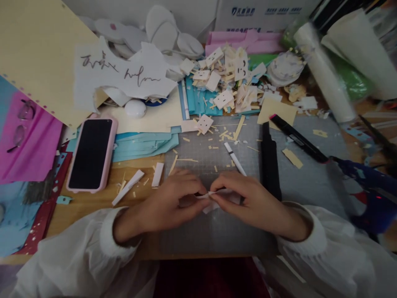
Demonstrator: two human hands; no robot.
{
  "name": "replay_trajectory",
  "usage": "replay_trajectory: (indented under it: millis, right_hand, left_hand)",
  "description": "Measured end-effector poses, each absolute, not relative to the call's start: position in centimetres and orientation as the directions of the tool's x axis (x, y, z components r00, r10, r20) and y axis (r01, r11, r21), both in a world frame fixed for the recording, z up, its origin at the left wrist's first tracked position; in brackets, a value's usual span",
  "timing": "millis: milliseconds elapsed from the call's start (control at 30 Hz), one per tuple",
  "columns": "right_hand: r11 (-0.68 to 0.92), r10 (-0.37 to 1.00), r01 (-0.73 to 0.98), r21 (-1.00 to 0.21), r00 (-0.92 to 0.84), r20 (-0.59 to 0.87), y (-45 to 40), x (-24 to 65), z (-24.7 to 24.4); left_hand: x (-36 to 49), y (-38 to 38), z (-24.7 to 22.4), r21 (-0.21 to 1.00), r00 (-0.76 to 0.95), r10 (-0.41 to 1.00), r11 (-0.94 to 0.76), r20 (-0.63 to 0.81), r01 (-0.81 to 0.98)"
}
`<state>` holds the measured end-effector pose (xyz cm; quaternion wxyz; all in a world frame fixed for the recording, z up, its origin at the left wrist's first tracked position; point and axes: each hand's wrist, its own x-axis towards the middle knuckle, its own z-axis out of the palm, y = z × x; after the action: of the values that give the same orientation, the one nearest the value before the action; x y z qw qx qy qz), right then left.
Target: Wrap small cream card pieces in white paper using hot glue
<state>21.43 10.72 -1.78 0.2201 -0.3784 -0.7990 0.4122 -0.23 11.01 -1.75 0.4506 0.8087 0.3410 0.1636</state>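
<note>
My left hand (182,194) and my right hand (237,193) meet over the grey cutting mat (198,240). Both pinch a small piece of white paper (212,206) between thumb and forefinger, and the fingers hide much of it. Just beyond my right hand lies a white pen (235,159) with a dark band. A black cutter (269,165) rests to the right of that hand. Left of my left hand are two folded white paper strips, one long (128,187) and one short (158,174).
A phone in a pink case (90,154) lies at the left. Behind the mat is a heap of small paper figures with drawn faces (223,98). A black marker (299,138) and a blue glue gun (369,190) are at the right. Yellow paper scraps (238,128) litter the mat.
</note>
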Motion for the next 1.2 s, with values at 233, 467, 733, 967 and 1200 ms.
replay_trajectory:
  millis: [233,467,733,967,1200]
  right_hand:
    - [0.400,0.782,0.406,-0.822,-0.619,0.075,10.4,20.9,-1.8]
    - [0.562,0.716,0.305,-0.769,-0.645,0.268,10.1,20.8,-2.3]
    - [0.711,0.636,0.249,-0.657,-0.625,0.452,9.7,20.9,-2.8]
    - [0.526,0.753,0.227,-0.820,-0.572,0.325,9.7,20.8,-2.6]
    - [0.315,0.824,0.313,-0.896,-0.559,0.094,10.0,20.9,-1.9]
  left_hand:
    - [-0.3,10.9,-1.6,0.854,0.702,0.712,-0.359,-0.011,0.377]
    - [-0.5,10.9,-1.6,0.913,0.670,0.741,-0.300,0.041,0.275]
    - [-0.2,11.3,-0.7,0.969,0.607,0.794,-0.132,-0.022,0.208]
    - [-0.2,11.1,-0.8,0.942,0.565,0.810,-0.048,-0.157,0.332]
    - [-0.3,11.1,-1.2,0.940,0.552,0.821,-0.057,-0.147,0.336]
